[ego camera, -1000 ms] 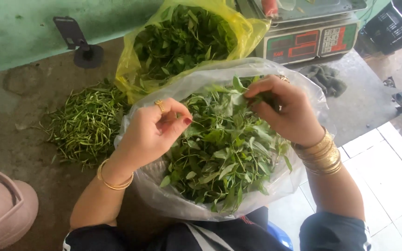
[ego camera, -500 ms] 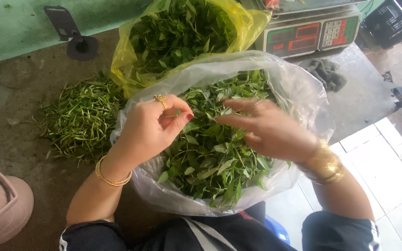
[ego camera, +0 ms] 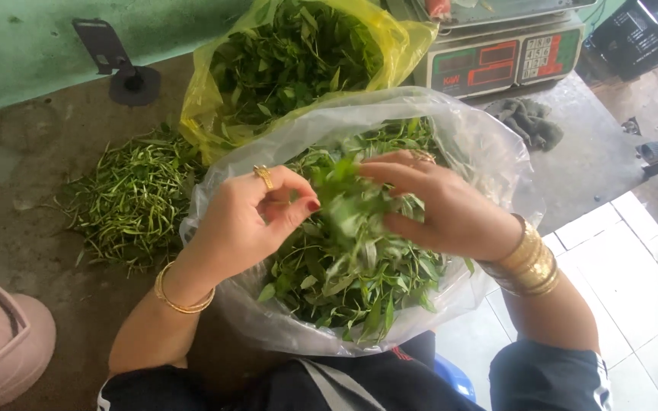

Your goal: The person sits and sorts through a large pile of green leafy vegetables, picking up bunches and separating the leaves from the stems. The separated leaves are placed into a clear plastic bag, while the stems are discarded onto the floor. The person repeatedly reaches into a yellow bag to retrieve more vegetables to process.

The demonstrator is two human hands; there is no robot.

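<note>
Pinching leafy sprigs (ego camera: 348, 202) over the clear bag (ego camera: 489, 152), both hands' fingers (ego camera: 298, 209) close narrowly beside the stem pile (ego camera: 131, 202).

Soft, even daylight fills the scene with only weak shadows, the clear plastic bag (ego camera: 489, 152) shows mild glare, and the moving leaves (ego camera: 352, 205) are slightly blurred.

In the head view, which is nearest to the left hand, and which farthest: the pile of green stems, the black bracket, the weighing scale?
From the left hand:
1. Pile of green stems, just to its left on the ground.
2. Black bracket, farther up-left by the green wall.
3. Weighing scale, farthest, upper right behind the bags.
</note>
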